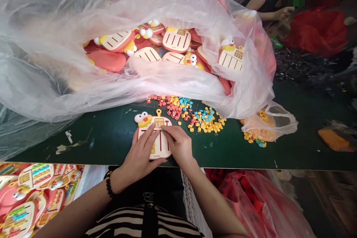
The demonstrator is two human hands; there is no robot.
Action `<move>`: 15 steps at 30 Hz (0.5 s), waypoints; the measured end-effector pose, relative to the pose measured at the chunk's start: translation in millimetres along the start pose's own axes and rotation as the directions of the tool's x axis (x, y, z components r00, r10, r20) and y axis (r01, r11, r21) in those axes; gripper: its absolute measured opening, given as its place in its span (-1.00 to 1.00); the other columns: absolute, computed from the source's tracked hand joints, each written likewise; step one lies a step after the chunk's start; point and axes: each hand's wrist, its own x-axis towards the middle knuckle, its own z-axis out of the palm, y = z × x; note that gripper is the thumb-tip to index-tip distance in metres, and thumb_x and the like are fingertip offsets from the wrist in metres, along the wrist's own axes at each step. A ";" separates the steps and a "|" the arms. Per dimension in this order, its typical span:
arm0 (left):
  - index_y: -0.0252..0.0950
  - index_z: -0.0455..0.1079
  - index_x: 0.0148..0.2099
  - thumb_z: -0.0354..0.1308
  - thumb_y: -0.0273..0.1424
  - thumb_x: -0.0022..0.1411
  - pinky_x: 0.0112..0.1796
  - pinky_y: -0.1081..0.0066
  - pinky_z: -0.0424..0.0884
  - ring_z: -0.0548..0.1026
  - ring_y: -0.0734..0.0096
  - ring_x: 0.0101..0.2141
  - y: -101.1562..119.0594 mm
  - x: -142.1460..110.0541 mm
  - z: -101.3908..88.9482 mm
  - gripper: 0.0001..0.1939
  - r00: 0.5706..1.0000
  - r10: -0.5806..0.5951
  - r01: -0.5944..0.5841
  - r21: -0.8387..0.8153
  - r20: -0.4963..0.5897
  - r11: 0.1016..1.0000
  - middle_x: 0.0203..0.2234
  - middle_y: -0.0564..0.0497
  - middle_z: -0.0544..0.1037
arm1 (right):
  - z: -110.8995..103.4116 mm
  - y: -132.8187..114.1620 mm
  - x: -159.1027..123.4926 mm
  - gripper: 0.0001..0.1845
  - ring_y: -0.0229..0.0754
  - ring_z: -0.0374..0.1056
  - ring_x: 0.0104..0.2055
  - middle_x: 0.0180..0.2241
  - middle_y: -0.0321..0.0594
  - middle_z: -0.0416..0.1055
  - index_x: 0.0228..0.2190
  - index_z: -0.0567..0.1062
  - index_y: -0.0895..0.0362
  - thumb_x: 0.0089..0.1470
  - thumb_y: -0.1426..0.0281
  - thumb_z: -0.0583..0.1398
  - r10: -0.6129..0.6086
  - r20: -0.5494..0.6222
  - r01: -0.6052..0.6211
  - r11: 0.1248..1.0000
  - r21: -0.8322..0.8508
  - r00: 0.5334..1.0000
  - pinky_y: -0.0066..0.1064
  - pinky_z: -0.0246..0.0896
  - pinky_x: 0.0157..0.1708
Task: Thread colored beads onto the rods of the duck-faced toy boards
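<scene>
Where the hands are: left hand (pixel 141 152) and right hand (pixel 178 145) both on a cream-and-coral toy board (pixel 160 152), duck head at its top, near the front edge of a dark green work table (pixel 245 154).
Left hand: fingers spread, lying flat across the board's left side, not pinching; beaded bracelet (pixel 109 184) at the wrist.
Right hand: fingers close together, tips down on the board's upper middle; cannot tell whether they pinch anything.
Board progress: one yellow piece (pixel 153 148) shows low on the left; fingers hide much of the rest, so the number seated cannot be told.
Lower left of frame: finished-looking stacked boards (pixel 35 182), about four showing, coloured pieces in rows, overlapped.
Below table edge: white plastic crate (pixel 192 208); pink plastic bag (pixel 251 204) to its right.
Table middle: two loose heaps, too many pieces to count: red, yellow and blue pieces (pixel 170 108); yellow and blue pieces (pixel 206 121).
Right of heaps: small clear bag (pixel 281 122) holding orange and yellow pieces.
Upper middle: large clear plastic bag (pixel 173 78) around at least nine boards (pixel 175 41) with bare slots.
Upper right: co-worker's hand (pixel 283 13), near a red bag (pixel 318 31).
</scene>
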 end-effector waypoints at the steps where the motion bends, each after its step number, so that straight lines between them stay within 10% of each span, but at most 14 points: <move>1: -0.38 -0.14 0.34 0.11 -0.14 0.23 0.21 -0.02 -0.01 0.09 0.05 0.28 -0.5 0.1 0.7 -0.20 1.000 -0.003 0.003 -0.003 -0.008 1.000 0.24 -0.35 0.18 | 3.4 -3.1 2.0 -0.71 -0.18 0.47 -0.18 -0.23 -0.21 0.58 -0.16 0.58 0.02 0.20 0.46 0.09 -0.008 0.014 0.008 1.000 0.008 1.000 -0.31 0.43 -0.13; 9: -0.33 -0.04 0.34 0.15 -0.09 0.17 0.22 0.05 -0.05 0.25 0.08 0.18 3.8 1.2 -1.9 -0.18 0.999 -0.005 0.005 -0.010 0.051 1.000 0.19 -0.24 0.31 | -37.4 7.8 23.4 -0.82 -0.18 0.48 -0.25 -0.29 -0.24 0.58 -0.27 0.59 0.03 0.15 0.34 0.17 0.035 0.132 -0.055 0.987 0.150 0.991 -0.34 0.42 -0.21; 12: -0.24 0.19 0.24 0.16 -0.08 0.17 0.21 0.02 -0.05 0.25 0.07 0.16 2.2 1.7 -3.9 -0.34 0.997 0.022 -0.021 -0.014 0.080 1.000 0.17 -0.15 0.35 | -67.7 41.9 44.1 -0.79 -0.08 0.46 -0.19 -0.24 -0.17 0.58 -0.28 0.60 0.07 0.14 0.35 0.15 0.178 -0.137 -0.199 0.967 -0.162 0.975 -0.22 0.37 -0.17; 15: -0.20 0.28 0.17 0.16 -0.10 0.19 0.20 -0.02 -0.04 0.24 0.08 0.16 3.2 3.8 -7.3 -0.45 0.994 0.043 -0.042 -0.011 0.101 0.999 0.14 -0.10 0.38 | -79.2 69.6 64.3 -0.86 0.01 0.43 -0.20 -0.32 -0.16 0.58 -0.37 0.61 0.07 0.04 0.39 0.22 0.247 -0.056 -0.246 0.860 -0.447 0.967 -0.20 0.34 -0.25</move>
